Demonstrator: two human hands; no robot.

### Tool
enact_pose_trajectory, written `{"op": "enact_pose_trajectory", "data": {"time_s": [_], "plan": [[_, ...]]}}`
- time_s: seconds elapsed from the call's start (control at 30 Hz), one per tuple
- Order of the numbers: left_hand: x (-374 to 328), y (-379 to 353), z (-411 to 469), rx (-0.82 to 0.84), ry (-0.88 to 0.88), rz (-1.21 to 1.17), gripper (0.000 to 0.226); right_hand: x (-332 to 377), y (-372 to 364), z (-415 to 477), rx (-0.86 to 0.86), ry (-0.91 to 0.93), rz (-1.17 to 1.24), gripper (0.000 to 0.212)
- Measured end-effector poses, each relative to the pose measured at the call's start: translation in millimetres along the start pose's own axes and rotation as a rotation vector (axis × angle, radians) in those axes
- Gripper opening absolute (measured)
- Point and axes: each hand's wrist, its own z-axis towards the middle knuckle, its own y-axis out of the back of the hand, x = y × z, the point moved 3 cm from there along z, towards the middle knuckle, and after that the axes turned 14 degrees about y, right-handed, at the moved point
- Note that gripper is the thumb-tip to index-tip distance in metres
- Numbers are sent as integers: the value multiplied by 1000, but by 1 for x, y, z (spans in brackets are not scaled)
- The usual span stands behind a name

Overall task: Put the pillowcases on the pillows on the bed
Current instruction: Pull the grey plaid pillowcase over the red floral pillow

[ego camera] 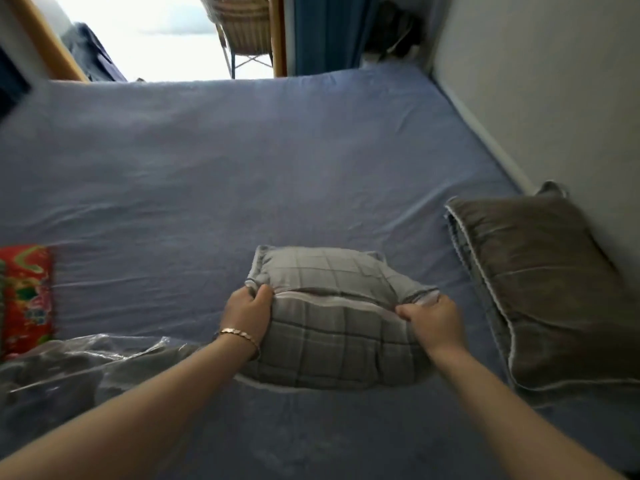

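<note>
As your left hand [247,313] and right hand [433,320] are pinching the plaid pillowcase [332,337] at its opening, each grip holding fabric, it is lying filled midway across the bed [242,168]; only tucking the flap is seemingly remaining. Beyond, the grey pillow [554,289] is resting by the wall [554,98], apparently cased.

Red floral packet [26,299] at left edge, clear plastic wrap [86,358] crumpled just near of it. Far centre: wicker basket [242,26] on a metal stand [242,62], blue curtain [325,32] to its right. Pale wall [554,81] on right.
</note>
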Motion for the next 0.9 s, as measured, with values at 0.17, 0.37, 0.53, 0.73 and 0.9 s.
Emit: {"op": "enact_pose_trajectory", "data": {"time_s": [0.17, 0.37, 0.53, 0.73, 0.9], "plan": [[-90, -24, -95, -123, -168, -137, 40, 26, 125, 11, -154, 213, -25, 14], [-124, -96, -190, -101, -142, -269, 43, -4, 255, 20, -88, 289, -139, 22], [-150, -168, -261, 70, -83, -351, 37, -27, 371, 11, -125, 260, -263, 26], [-220, -228, -311, 344, -235, -265, 28, -38, 479, 1, -304, 169, -368, 28], [-260, -276, -330, 473, -253, -230, 37, -61, 541, 25, -360, 60, -377, 31]]}}
